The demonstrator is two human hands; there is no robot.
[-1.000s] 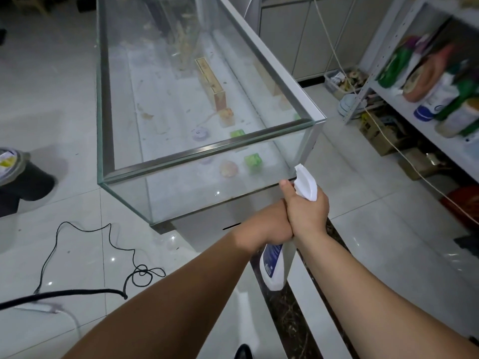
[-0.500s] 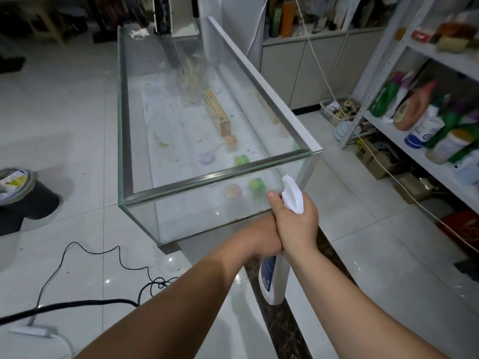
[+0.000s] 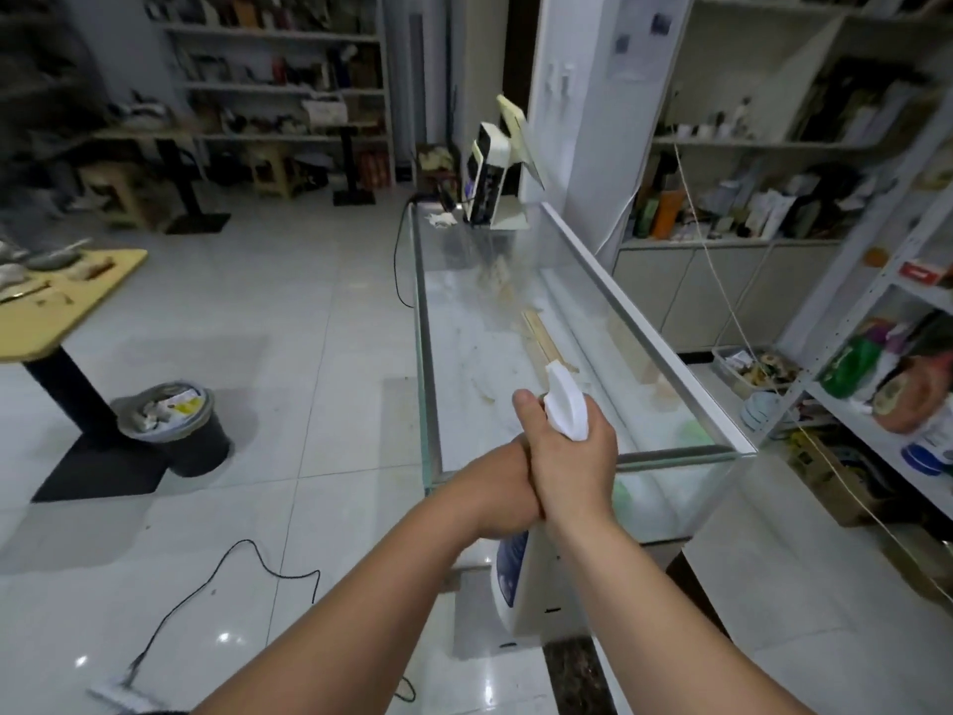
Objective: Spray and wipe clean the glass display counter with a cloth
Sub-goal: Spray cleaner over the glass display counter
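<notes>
1. Glass display counter [image 3: 675, 453]: a long clear-topped case with metal edge strips that runs away from the person. Its near end sits just beyond both hands.
2. Left of the counter: yellow table [image 3: 67, 301], full waste bin [image 3: 173, 430], and a black cable [image 3: 216, 585] looping over glossy tiles. Risk: spray drifting onto those tiles would make them slick, and the cable could catch a foot on that side.
3. Far end of the counter top: a cash register [image 3: 492, 172] stands there. Risk: the nozzle points lengthwise, so mist may carry onto its electronics.
4. Left hand [image 3: 503, 487]: pressed against the right hand at the bottle neck. Its fingers are hidden, so I cannot tell what it grips.
5. Spray bottle [image 3: 564, 405]: white, with the trigger head over the counter's near end and the body hanging below the hands.
6. Right hand [image 3: 572, 467]: wrapped round the bottle neck, thumb up beside the head.
7. Risk: neither hand shows a cloth, so sprayed liquid could dry into streaks. A white crumpled scrap [image 3: 438, 219] beside the register may be the cloth; I cannot tell.
8. Right of the counter: shelving [image 3: 876, 363] stocked with bottles.
9. Counter's look: the top pane is hazy and smeared. Pale specks, a wooden piece [image 3: 539, 335] and green blurs show through it.
</notes>
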